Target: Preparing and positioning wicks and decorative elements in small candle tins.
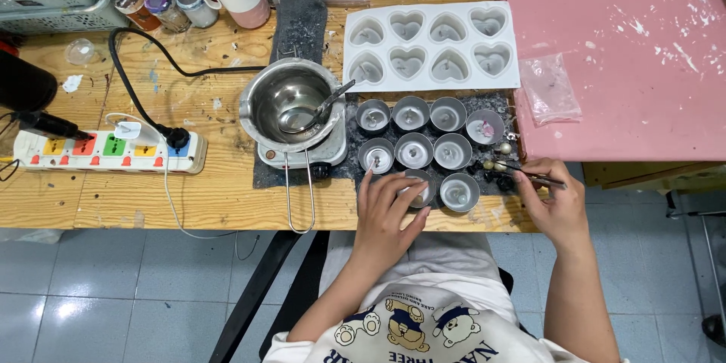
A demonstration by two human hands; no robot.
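My left hand point(386, 212) cups a small round metal tin point(420, 187) at the front edge of the wooden table point(113, 189), fingers wrapped around it. My right hand point(556, 200) pinches thin metal tweezers point(529, 175) whose tip points left at small beads point(495, 165) beside the tins. Several more round tins point(413, 150) with pale wax and wicks stand in rows on a dark mat. Another tin point(460, 191) sits just right of the held one.
A white heart-shaped mould tray point(431, 45) lies behind the tins. A steel pot point(291, 102) with a spoon rests on a small heater. A power strip point(106, 151) lies left, a pink board point(620, 53) with a plastic bag point(550, 89) right, mugs and jars at the back.
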